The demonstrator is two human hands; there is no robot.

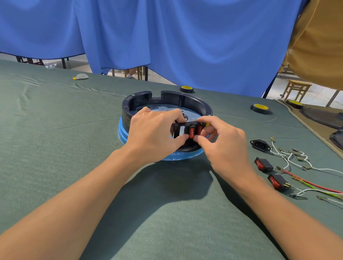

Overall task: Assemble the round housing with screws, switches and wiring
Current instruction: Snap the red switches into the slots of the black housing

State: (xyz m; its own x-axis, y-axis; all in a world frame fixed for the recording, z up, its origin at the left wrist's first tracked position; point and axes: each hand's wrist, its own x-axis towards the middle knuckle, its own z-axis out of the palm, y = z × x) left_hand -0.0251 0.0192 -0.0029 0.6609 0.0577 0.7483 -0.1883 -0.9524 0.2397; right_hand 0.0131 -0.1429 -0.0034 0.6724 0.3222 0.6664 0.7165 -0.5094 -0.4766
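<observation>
A round black housing (189,99) with a blue base ring (122,134) sits on the green cloth at the table's middle. At its near wall is a black switch panel (179,128) with two red rocker switches (192,131) set in it and one slot showing white. My left hand (152,132) grips the panel from the left, fingers over its top and thumb below. My right hand (224,145) pinches the panel's right end by the red switches. Two loose red switches (262,164) (276,181), a black power socket (259,144) and wires (298,157) lie to the right.
Yellow-and-black tape rolls (259,108) (186,89) stand behind the housing. Dark round lids (327,118) lie on a tan mat at the far right. A blue curtain hangs behind the table. A person in a tan garment (331,39) stands at the upper right.
</observation>
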